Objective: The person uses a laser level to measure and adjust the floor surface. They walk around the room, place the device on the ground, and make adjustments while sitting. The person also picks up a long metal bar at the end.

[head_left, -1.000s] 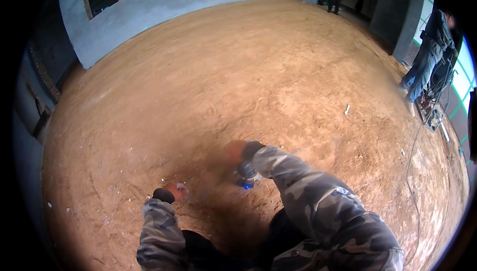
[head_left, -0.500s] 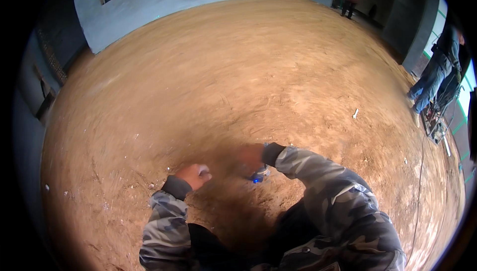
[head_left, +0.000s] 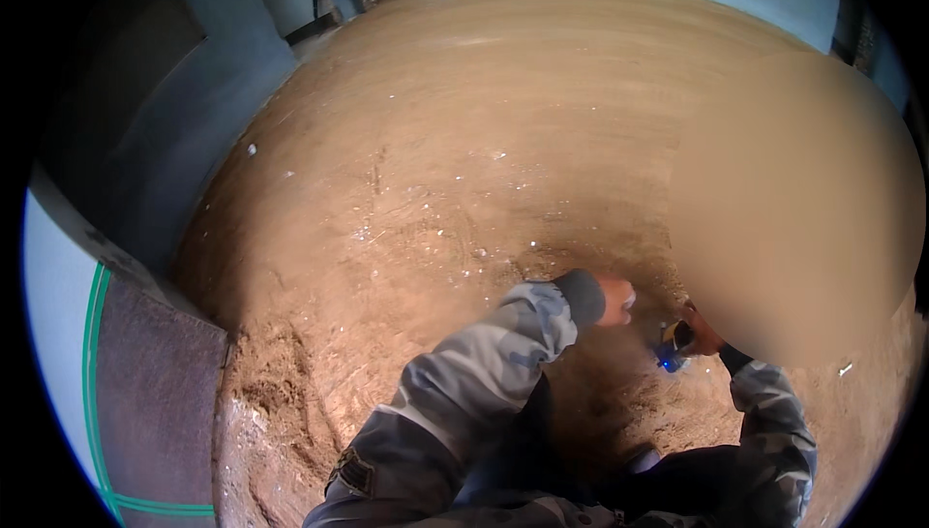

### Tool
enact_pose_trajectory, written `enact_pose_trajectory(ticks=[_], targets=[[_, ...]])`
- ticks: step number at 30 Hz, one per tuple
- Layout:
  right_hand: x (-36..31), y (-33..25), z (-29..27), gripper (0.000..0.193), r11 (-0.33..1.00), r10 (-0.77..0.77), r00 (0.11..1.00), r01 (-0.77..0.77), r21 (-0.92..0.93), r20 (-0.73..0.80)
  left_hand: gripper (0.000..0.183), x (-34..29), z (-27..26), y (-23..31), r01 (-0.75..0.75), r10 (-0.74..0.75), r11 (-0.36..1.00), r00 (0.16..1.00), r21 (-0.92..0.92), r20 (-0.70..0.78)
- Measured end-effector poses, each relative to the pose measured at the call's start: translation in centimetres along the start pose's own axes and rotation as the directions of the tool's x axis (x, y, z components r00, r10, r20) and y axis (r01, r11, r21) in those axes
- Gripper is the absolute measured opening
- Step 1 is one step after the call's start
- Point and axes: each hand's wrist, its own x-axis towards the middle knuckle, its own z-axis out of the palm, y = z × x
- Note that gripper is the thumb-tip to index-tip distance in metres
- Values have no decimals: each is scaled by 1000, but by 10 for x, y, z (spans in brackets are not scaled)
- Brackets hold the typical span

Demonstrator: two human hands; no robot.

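Head view: earth floor (head_left: 464, 131), both hands low and toward 4 o'clock
Step in hand: seemingly, working the blue-and-dark object (head_left: 668, 358) close to the earth floor
Object place: at 8 o'clock from the right hand (head_left: 705, 332); whether touching the floor, cannot tell
Next move: would probably call for a steady right-hand hold, low down
Right hand: fingers curled round the object; right forearm (head_left: 770, 402) aimed at 11 o'clock
Left hand (head_left: 614, 299): fingers bent inward, any pinch unclear; left forearm (head_left: 474, 359) aimed at 2 o'clock
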Motion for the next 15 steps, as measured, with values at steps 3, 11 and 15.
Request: enact_pose_trajectory(ticks=[3, 11, 15], targets=[[-9, -1, -5, 78, 997, 81, 996, -81, -9, 35, 30, 1, -9, 11, -21, 21, 1000, 999, -22, 24], [-6, 33, 36, 70, 999, -47, 983, 47, -5, -177, 29, 35, 16, -6, -67, 66, 997, 997, 29, 28], [-7, 34, 37, 69, 995, -89, 975, 80, -53, -203, 30, 38, 23, -15, -64, 64, 998, 998, 5, 12]])
